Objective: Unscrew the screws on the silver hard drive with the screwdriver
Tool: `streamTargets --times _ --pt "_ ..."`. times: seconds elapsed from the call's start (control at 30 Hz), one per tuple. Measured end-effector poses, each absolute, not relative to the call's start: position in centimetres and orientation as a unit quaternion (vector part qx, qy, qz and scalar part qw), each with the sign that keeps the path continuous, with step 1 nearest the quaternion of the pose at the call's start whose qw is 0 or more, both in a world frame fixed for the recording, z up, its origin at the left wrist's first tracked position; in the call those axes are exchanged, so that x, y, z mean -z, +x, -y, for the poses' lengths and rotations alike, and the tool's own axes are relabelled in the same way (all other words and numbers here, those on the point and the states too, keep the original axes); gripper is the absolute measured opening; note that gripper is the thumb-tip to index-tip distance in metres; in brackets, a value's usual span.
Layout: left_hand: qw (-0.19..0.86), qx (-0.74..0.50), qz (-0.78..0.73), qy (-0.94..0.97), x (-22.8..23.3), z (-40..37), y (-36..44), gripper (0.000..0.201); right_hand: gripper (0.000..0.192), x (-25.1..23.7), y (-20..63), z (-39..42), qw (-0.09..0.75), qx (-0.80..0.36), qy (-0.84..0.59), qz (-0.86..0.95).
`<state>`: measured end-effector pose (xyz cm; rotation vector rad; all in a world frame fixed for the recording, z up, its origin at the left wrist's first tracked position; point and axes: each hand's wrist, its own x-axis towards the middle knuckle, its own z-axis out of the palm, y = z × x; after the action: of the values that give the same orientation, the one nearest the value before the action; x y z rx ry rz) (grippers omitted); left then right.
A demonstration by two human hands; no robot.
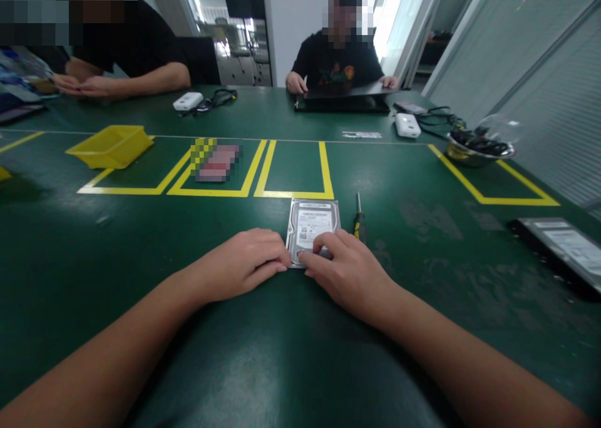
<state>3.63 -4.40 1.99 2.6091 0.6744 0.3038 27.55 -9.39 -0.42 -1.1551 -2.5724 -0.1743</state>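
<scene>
A silver hard drive (315, 218) with a white printed label lies flat on the green table in front of me. My left hand (256, 258) is closed, its fingertips gripping the drive's near left corner. From the right, my right hand (347, 268) reaches over the lower part of the drive with bent fingers. One of its fingertips presses the drive's face near the bottom edge, and the hand covers the near right corner. Just right of the drive lies a screwdriver (359, 221) with a yellow and black handle, its shaft pointing away from me.
A yellow bin (113, 147) and a blurred pinkish item (218, 163) sit by yellow tape outlines. A metal bowl (479, 151) of dark cables stands far right, another drive (563, 246) nearer. Two people sit opposite; one holds a dark panel (345, 93). White boxes (407, 126) with cables lie there.
</scene>
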Motion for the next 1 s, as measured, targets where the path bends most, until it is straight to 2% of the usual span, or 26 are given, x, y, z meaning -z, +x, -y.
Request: streamTargets --times 1.0 --pt "0.193 -0.115 -0.225 0.948 -1.57 3.92 3.3 0.017 0.025 0.35 27.63 9.58 0.145 0.058 -0.408 0.9"
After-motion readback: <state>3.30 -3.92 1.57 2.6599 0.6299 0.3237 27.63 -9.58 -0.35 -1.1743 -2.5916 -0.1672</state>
